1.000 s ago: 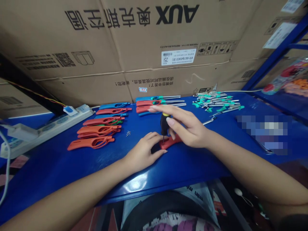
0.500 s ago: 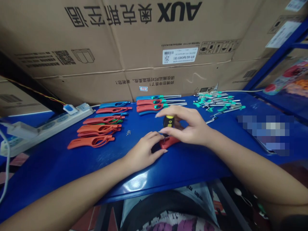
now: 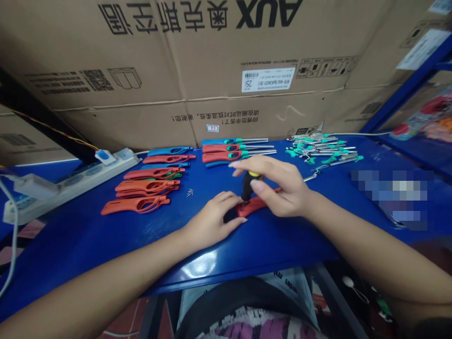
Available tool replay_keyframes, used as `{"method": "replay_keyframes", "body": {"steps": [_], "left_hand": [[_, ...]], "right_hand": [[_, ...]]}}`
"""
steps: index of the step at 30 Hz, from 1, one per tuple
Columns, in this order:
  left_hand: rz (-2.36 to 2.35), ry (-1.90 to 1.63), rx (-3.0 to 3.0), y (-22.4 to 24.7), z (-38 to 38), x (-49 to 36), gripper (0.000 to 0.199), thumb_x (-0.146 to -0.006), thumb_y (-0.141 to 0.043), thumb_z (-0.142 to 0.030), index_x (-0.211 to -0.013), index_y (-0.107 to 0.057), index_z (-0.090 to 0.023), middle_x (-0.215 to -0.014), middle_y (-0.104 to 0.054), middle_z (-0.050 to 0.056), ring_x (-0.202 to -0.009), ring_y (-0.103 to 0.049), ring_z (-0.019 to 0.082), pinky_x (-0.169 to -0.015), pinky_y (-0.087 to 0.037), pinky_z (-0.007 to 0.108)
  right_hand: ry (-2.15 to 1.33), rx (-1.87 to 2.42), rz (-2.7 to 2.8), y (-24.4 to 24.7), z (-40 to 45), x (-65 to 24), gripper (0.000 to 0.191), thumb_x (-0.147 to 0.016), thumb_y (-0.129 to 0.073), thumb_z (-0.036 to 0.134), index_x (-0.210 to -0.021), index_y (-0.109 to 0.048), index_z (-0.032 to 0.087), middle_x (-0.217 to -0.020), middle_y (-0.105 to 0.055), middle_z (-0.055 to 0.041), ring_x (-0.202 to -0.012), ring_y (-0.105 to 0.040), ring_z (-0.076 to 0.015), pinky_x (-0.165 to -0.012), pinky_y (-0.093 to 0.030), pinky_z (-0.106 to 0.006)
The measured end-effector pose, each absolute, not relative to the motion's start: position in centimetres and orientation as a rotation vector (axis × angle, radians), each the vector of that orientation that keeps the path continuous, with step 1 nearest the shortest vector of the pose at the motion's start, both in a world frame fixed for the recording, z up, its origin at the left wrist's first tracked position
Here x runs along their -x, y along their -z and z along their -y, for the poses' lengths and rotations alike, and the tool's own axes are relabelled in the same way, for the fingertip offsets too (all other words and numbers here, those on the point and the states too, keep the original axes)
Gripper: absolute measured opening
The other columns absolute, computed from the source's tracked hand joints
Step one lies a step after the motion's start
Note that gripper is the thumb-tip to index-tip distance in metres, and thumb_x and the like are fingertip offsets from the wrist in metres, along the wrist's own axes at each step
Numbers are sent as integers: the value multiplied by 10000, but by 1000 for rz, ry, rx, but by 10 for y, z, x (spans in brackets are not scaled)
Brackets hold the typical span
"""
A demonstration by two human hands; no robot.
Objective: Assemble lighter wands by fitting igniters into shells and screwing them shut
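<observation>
In my right hand [image 3: 280, 186] is a black screwdriver with a yellow band [image 3: 247, 185], its tip down at the near end of a red gas lighter [image 3: 254, 205] lying on the blue table. My left hand [image 3: 215, 219] grips that end of the lighter between thumb and fingers. The right hand covers part of the lighter's far end. A small pile of screws [image 3: 190, 193] lies left of my left hand. Beyond my hands are finished-looking lighters [image 3: 222, 153] in red and blue with metal tubes.
Orange, red and blue lighter shells [image 3: 136, 204] are lined up at the left, beside a white power strip [image 3: 76, 183]. Green-tipped metal tubes with wires [image 3: 323, 148] are heaped at the back right. A blurred-out phone-like device [image 3: 391, 197] lies at right. A large cardboard box [image 3: 197, 70] stands behind.
The screwdriver has tilted, and my right fingers have shifted on its handle. My left hand stays on the lighter. The whole view has moved slightly.
</observation>
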State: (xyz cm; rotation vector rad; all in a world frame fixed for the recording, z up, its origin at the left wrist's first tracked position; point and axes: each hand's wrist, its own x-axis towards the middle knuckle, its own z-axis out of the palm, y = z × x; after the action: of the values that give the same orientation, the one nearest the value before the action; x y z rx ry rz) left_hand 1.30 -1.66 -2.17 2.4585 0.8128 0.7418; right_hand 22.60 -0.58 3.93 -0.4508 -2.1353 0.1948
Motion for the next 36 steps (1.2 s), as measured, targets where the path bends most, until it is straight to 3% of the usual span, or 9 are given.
{"method": "replay_keyframes", "body": {"steps": [3, 8, 10, 16, 21, 25, 29, 33, 36], "left_hand": [[-811, -737, -2453, 21, 17, -13, 288, -929, -708, -278, -1188, -648, -167, -1126, -690, 89, -1053, -639, 247, -970, -528, 402], [-805, -752, -2464, 23, 17, -12, 312, -926, -711, -274, -1209, -633, -168, -1126, -699, 84, -1046, -644, 246, -962, -531, 399], [-805, -746, -2467, 23, 17, -13, 301, -928, -708, -276, -1202, -635, -173, -1129, -697, 83, -1050, -643, 247, -962, -530, 401], [-798, -742, -2461, 22, 16, -13, 242, -929, -706, -279, -1130, -643, -161, -1119, -691, 88, -1037, -644, 245, -947, -535, 396], [-793, -748, -2476, 22, 16, -12, 250, -928, -703, -272, -1147, -629, -178, -1098, -698, 77, -1025, -646, 242, -940, -537, 392], [-802, -747, -2463, 17, 17, -11, 225, -913, -683, -215, -1127, -635, -163, -1087, -697, 77, -1017, -647, 234, -944, -538, 385], [-883, -655, -2489, 7, 13, -6, 377, -874, -663, -156, -1246, -609, -154, -1137, -693, 94, -1056, -653, 246, -965, -543, 406], [-1014, -503, -2504, -4, -1, 7, 441, -864, -658, -124, -1301, -605, -151, -1217, -684, 115, -1144, -648, 263, -1017, -534, 426], [-1093, -480, -2545, -7, -13, 13, 378, -888, -663, -161, -1262, -629, -116, -1203, -689, 137, -1125, -659, 279, -1006, -542, 441]], "right_hand": [[-409, 493, 2134, -39, 7, -225, 379, -1039, -427, 219, -1404, -525, 194, -1169, -716, -74, -885, -713, -141, -764, -584, -262], [-18, 454, 2097, -35, 5, -224, 309, -938, -663, 234, -1242, -617, 205, -991, -748, -36, -764, -693, -138, -721, -566, -250], [-33, 442, 2103, -36, 6, -224, 326, -958, -621, 238, -1282, -603, 209, -962, -744, -33, -792, -700, -148, -728, -572, -258], [-313, 463, 2160, -38, 9, -223, 427, -1005, -484, 193, -1433, -497, 191, -1259, -695, -89, -929, -708, -146, -754, -593, -258], [-32, 463, 2181, -34, 5, -227, 449, -956, -619, 240, -1396, -528, 233, -1124, -741, -54, -907, -721, -169, -798, -590, -279], [-339, 437, 2185, -38, 11, -224, 443, -995, -484, 168, -1435, -506, 204, -1145, -707, -74, -963, -703, -165, -777, -596, -280], [-492, 523, 1997, -48, 12, -227, 370, -967, -589, 187, -1334, -592, 234, -1115, -692, -58, -863, -702, -154, -671, -601, -258], [-326, 765, 1790, -59, -5, -253, 364, -951, -641, 273, -1311, -592, 276, -1024, -666, -38, -615, -631, -119, -530, -560, -262], [-11, 974, 1790, -58, -22, -282, 339, -910, -664, 276, -1247, -626, 261, -975, -672, -40, -649, -639, -153, -588, -573, -305]]}}
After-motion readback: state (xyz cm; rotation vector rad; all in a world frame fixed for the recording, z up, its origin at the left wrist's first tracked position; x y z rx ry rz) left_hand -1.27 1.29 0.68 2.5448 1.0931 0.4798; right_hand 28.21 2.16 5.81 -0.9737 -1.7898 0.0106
